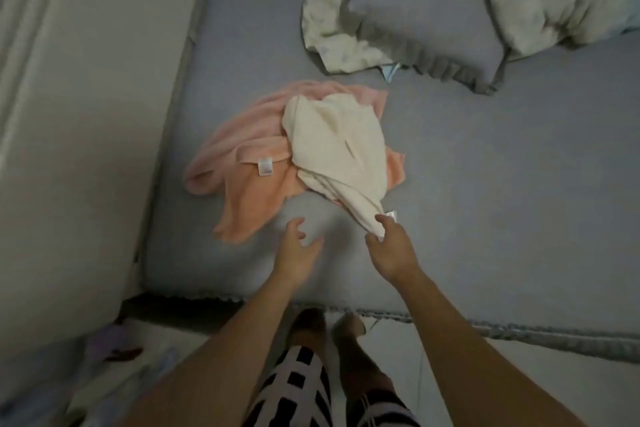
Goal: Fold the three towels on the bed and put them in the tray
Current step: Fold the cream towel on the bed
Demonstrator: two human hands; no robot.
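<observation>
A cream towel (334, 146) is lying crumpled on top of a pink towel (249, 177) and an orange towel (252, 208), all in a heap on the bed (485, 201) near its front edge. The right hand (389, 246) is pinching the cream towel's near corner, while the left hand (298, 246) is hanging over the bed with fingers spread, gripping nothing. A pillow (415, 10) is sitting toward the bed's far edge.

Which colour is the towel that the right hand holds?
Cream white towel, pinched by the right hand; head view.
</observation>
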